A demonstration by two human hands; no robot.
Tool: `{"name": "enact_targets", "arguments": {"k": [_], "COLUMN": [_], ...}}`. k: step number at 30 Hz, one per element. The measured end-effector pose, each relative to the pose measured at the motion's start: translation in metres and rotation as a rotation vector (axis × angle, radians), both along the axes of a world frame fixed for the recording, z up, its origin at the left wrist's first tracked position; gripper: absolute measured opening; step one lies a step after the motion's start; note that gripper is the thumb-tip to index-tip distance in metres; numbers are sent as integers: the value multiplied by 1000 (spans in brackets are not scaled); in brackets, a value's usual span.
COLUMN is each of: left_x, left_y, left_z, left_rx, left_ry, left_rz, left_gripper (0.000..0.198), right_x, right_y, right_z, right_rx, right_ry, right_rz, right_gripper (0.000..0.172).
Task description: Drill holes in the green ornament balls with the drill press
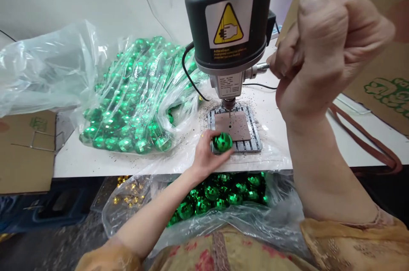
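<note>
A small bench drill press (229, 19) with a yellow warning sticker stands on the white table (73, 161). Its bit hangs just above a brown pad on the metal base plate (235, 128). My left hand (207, 154) is closed round a shiny green faceted ball (223, 141) at the plate's front edge. My right hand (319, 49) is raised and clenched on the drill's metal feed lever (260, 67) at the machine's right side.
A clear plastic bag full of green balls (134, 105) lies on the table left of the drill. Another open bag of green balls (220, 196) sits in my lap below the table edge, with gold balls (128, 192) beside it. Cardboard boxes (377, 49) stand right and left.
</note>
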State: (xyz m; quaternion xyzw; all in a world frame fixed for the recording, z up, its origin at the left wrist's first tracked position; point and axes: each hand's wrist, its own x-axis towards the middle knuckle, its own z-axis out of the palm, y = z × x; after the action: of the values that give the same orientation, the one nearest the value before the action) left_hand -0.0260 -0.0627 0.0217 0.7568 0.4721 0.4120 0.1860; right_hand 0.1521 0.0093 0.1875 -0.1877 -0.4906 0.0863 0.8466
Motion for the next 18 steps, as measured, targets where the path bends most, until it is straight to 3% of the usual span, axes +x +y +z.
{"name": "enact_targets", "arguments": {"k": [4, 6, 10, 12, 14, 16, 18], "left_x": [-50, -76, -110, -114, -111, -103, -96], "left_y": [-70, -103, -144, -149, -140, -116, -76], "left_z": [-9, -22, -40, -36, -23, -5, 14], "left_rx": [119, 135, -61, -50, 86, 258, 361], "left_ry": [350, 572, 911, 924, 830, 689, 587], "left_rz": [-270, -234, -93, -79, -111, -153, -146], "left_gripper": [43, 40, 44, 49, 44, 34, 30], "right_x": [-1, -1, -1, -1, -1, -3, -3], "right_y": [-1, 0, -1, -2, -3, -4, -3], "right_z": [-4, -5, -7, -7, -7, -7, -7], "right_rx": [4, 36, 4, -4, -10, -14, -8], "right_ry": [-6, 1, 5, 14, 26, 42, 65], "right_rz": [-10, -11, -12, -5, 9, 23, 26], "right_gripper": [41, 42, 42, 42, 42, 41, 42]}}
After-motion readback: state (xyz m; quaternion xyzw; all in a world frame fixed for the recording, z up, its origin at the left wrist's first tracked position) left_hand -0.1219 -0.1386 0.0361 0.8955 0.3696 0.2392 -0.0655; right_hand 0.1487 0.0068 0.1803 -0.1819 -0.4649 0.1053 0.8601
